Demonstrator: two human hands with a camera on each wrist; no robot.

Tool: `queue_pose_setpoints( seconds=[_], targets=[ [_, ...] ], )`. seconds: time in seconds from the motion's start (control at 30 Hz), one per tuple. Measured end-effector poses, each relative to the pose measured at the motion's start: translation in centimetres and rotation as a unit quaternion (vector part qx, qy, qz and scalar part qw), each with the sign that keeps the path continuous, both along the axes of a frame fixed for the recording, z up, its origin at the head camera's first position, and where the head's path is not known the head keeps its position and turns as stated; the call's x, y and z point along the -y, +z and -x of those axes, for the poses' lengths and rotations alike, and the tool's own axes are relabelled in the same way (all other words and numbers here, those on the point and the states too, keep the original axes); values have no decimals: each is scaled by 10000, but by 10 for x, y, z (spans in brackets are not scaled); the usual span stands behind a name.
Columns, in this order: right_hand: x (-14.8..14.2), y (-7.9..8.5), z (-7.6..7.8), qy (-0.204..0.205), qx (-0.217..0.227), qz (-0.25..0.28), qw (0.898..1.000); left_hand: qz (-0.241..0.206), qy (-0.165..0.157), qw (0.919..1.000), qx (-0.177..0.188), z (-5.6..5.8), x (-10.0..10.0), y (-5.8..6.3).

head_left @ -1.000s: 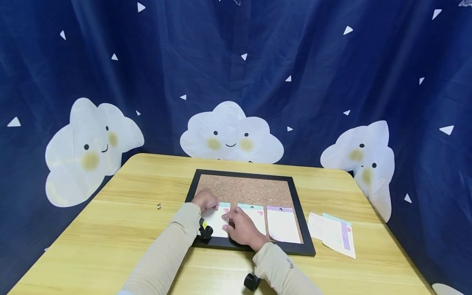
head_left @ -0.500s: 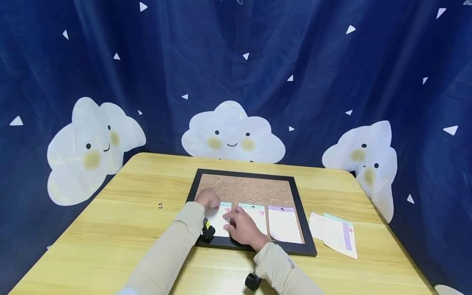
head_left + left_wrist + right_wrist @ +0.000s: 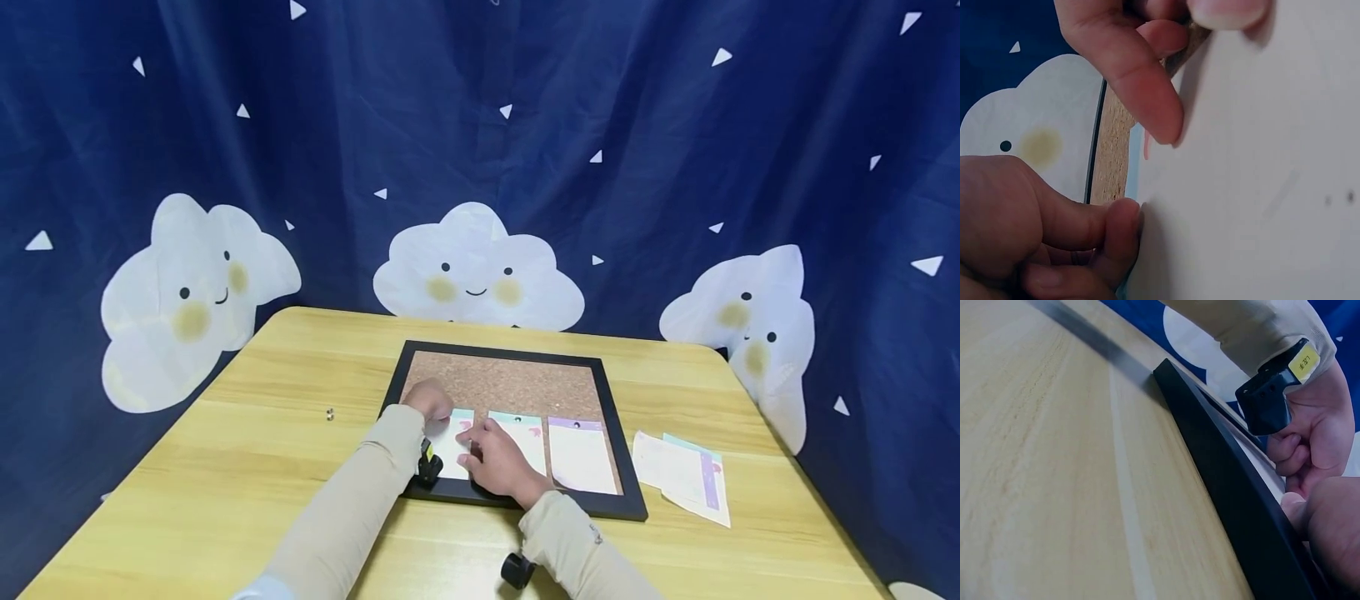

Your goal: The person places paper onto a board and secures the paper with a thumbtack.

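My left hand [image 3: 430, 401] bends over the top edge of the leftmost paper sheet [image 3: 448, 454], its thumb and fingers pinched together there. In the left wrist view its fingertips meet the sheet's teal edge [image 3: 1133, 164]; anything small between them is hidden. My right hand [image 3: 500, 462] rests over the board's lower middle. Its index finger [image 3: 1150, 103] touches the leftmost sheet, with the thumb beside it. A teal-topped sheet [image 3: 525, 440] and a purple-topped sheet [image 3: 581, 458] lie to the right on the cork board [image 3: 510, 379], each with a small dark pin at its top.
The board's black frame [image 3: 622, 450] lies on a wooden table [image 3: 225, 492]. Loose sheets [image 3: 671, 471] overlap to its right. A couple of small shiny pins [image 3: 330, 414] lie to its left. A blue curtain [image 3: 480, 150] with clouds hangs behind.
The whole view has shifted slightly to the right. My left hand's knuckles have turned a little at the sheet's top edge; my right hand stays in place.
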State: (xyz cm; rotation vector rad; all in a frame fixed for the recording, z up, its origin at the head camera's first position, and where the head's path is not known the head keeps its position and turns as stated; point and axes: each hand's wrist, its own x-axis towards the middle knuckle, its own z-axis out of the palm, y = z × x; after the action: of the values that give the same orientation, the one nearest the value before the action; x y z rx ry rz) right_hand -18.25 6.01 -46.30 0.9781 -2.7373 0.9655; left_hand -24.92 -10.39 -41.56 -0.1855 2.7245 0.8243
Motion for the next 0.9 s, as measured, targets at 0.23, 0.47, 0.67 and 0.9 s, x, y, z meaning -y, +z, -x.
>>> queue_pose_setpoints(
  seconds=[0.23, 0.47, 0.67, 0.9],
  targets=[
    [-1, 1, 1, 121, 57, -7, 9999, -148, 76, 9999, 2, 3, -1, -2],
    [-1, 2, 0, 58, 82, -53, 9999, -221, 86, 9997, 25, 2, 1, -2],
    [1, 3, -1, 70, 154, -53, 9998, 90, -66, 9999, 110, 0, 3, -1],
    [0, 4, -1, 44, 81, -84, 9999, 146, -123, 9997, -122, -2, 6, -1]
  ],
)
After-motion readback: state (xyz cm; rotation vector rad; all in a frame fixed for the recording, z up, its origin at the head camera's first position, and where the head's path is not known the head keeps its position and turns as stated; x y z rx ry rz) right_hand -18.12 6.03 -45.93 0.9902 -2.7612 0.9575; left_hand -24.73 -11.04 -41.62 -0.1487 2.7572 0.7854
